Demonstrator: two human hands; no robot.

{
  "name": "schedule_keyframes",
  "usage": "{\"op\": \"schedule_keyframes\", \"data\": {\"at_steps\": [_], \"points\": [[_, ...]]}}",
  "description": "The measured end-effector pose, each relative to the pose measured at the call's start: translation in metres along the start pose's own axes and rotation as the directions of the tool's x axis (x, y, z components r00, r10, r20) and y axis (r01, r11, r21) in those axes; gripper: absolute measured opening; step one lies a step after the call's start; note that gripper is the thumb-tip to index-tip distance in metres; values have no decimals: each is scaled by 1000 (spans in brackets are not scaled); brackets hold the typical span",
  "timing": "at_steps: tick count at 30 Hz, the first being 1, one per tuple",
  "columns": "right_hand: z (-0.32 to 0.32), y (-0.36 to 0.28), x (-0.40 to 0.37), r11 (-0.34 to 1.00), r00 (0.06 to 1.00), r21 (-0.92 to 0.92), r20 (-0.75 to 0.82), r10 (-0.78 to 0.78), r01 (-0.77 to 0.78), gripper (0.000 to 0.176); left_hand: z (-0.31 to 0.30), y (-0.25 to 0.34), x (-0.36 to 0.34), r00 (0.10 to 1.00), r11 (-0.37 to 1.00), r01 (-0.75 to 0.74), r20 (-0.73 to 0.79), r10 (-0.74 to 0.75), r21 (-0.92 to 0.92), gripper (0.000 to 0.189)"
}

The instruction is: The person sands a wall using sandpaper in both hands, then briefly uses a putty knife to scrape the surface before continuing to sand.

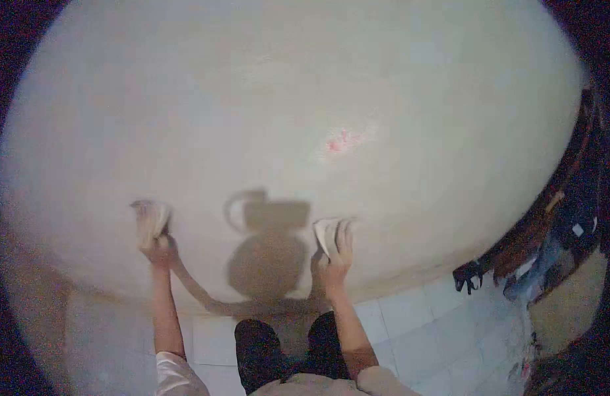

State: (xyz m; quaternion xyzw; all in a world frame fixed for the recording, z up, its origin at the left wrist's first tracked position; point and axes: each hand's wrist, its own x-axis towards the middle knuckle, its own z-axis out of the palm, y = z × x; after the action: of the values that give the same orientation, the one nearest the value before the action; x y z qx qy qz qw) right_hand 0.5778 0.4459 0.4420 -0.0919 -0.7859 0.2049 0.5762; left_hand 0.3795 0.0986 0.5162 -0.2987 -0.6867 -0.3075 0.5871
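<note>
A broad pale wall [265,119] fills most of the view. My left hand [160,249] is raised against it at the left, closed on a pale, flat pad [153,219] that lies on the wall surface; motion blurs its edges. To the right, my right hand [339,254] presses a second pale pad [326,234] to the wall, fingers lying over it. Whether the pads are folded cloth or sanding sheets cannot be made out. A small reddish patch [343,141] marks the wall above my right hand.
The shadow of my head and arms falls on the wall between my hands. Pale floor tiles [417,313] run along its foot. Dark cluttered items, including a dark object [468,277] and bluish cloth [539,267], are at the right.
</note>
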Motion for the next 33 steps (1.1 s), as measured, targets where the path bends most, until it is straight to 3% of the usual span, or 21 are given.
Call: {"op": "schedule_keyframes", "data": {"at_steps": [1,2,3,4,6,8,10,12,14,16,18,20,24,26,30,33], "points": [[0,0,2,998,998,-1,-15,57,-57,49,-4,-8,1,978,991,131,-167,-123,37,31],[0,0,3,999,999,17,1,48,-48,49,-6,-14,-1,977,988,139,-173,-127,60,31],[-1,-2,4,999,999,-6,-8,51,-51,49,-9,-2,13,826,876,480,-320,-464,-32,32],[-1,-2,5,998,998,-27,-15,53,-54,49,-13,1,23,544,655,736,-425,-724,-173,33],[1,6,5,999,1000,-40,-9,3,-3,48,-9,-6,18,536,637,767,-462,-707,-85,35],[5,10,6,997,999,-66,-21,-39,38,47,12,28,23,584,671,718,-367,-724,-182,35],[12,11,9,997,998,-75,-57,-36,31,40,38,54,8,730,789,606,-322,-603,-102,38],[15,-7,20,997,997,-61,-52,-57,54,36,58,76,-11,907,900,369,-119,-403,-231,38],[18,-27,30,996,996,-51,-42,-73,71,33,55,94,-11,988,989,133,82,-128,-66,36],[23,-42,40,982,982,-17,-40,-186,186,32,52,87,-11,986,988,124,124,-112,-90,35],[24,-50,46,988,981,17,-123,-150,153,33,58,91,-2,986,985,87,156,-64,-147,35],[27,-44,51,977,973,-29,-95,-212,210,48,56,102,11,996,992,71,67,-65,-107,34],[23,-62,63,963,953,-8,-142,-267,269,42,50,111,28,994,987,-66,82,78,-149,36],[10,-70,77,927,921,-7,-111,-373,374,34,40,115,45,971,985,-144,181,159,-97,45],[-17,-84,123,902,877,-114,-213,-431,415,32,11,123,67,982,985,-67,164,94,-161,48],[-32,-86,151,859,848,-146,-148,-509,490,33,1,123,71,987,996,-30,154,43,-89,47]]}}
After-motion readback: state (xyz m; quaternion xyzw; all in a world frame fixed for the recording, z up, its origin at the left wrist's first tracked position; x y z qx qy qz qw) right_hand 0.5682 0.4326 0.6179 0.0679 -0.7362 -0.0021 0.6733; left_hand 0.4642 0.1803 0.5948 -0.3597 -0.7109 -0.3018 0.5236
